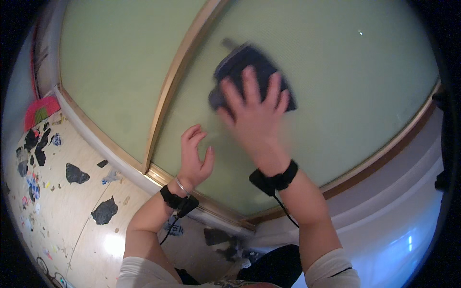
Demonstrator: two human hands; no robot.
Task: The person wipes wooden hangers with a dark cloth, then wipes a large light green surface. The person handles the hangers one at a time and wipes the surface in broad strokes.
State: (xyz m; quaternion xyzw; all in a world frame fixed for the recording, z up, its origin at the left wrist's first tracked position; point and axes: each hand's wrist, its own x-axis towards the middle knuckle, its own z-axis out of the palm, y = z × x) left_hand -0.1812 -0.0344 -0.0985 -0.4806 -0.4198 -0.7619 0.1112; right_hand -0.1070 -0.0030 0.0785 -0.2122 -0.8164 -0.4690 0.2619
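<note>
A dark blue-grey cloth (pixel 257 62), folded and slightly blurred, lies against a pale green frosted glass panel (pixel 345 91). My right hand (pixel 254 110) holds the cloth to the glass under its palm, the fingers spread across it. Part of the cloth is hidden beneath the hand. Lower and to the left, my left hand (pixel 194 156) hovers near the panel's lower left corner. It is open and holds nothing, with the fingers loosely bent and the thumb apart. Both wrists wear black straps with cables.
A gold-coloured frame bar (pixel 177 72) divides this panel from a second green panel (pixel 110 72) on the left. Black plastic scraps (pixel 104 211) and other litter dot the pale tiled floor (pixel 81 245). A red broom (pixel 42 111) stands at the far left.
</note>
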